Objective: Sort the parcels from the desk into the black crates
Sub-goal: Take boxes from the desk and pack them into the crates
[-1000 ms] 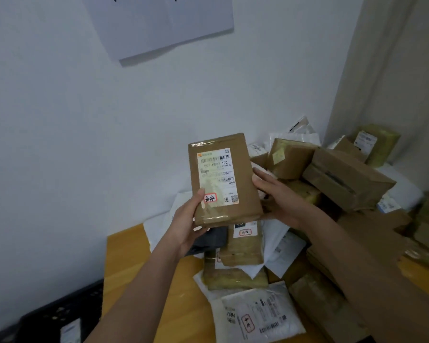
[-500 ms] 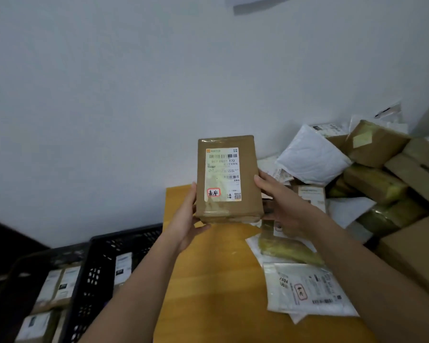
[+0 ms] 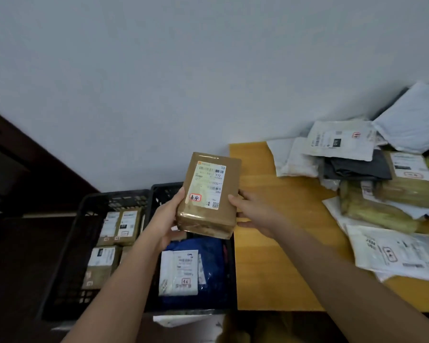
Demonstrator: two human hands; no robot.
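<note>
I hold a brown taped parcel (image 3: 206, 217) with a white label upright in front of me, above the near black crate (image 3: 164, 188) and beside the desk's left edge. My left hand (image 3: 166, 220) grips its lower left side, thumb on the front. My right hand (image 3: 256, 214) holds its right edge, thumb on the front and fingers behind. That crate contains a blue bag (image 3: 213, 258) and a white labelled parcel (image 3: 180, 272). A second black crate (image 3: 109, 195) to its left holds several brown boxes (image 3: 102, 266).
The yellow wooden desk (image 3: 270, 256) stands to the right, with a pile of white mailers (image 3: 391, 254), a dark bag (image 3: 357, 167) and brown wrapped parcels (image 3: 374, 209) on its right half. A white wall rises behind. Dark furniture (image 3: 22, 164) stands at the far left.
The view has swung left and down, bringing both crates into sight. The parcel, still in both hands, has travelled left from over the desk to above the near crate.
</note>
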